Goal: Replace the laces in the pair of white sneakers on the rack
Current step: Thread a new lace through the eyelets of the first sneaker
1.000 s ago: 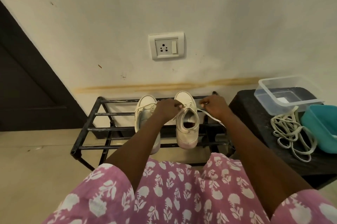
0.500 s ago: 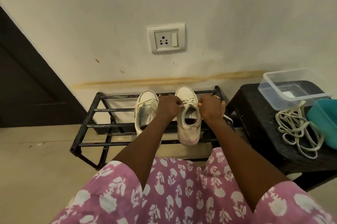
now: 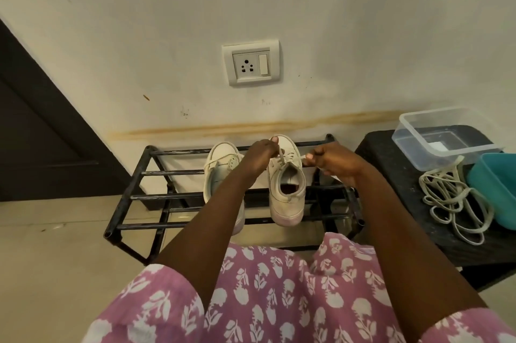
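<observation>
Left hand (image 3: 258, 157) and right hand (image 3: 332, 162) pinch 1 sneaker's (image 3: 287, 194) lace (image 3: 280, 157); clear tub (image 3: 424, 161) at stool's (image 3: 391, 166) far edge holds a white piece (image 3: 438, 145).

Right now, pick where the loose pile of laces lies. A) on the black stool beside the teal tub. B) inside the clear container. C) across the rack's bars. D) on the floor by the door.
A: the loose laces lie heaped on the black stool, next to the teal tub and outside the clear container.
</observation>
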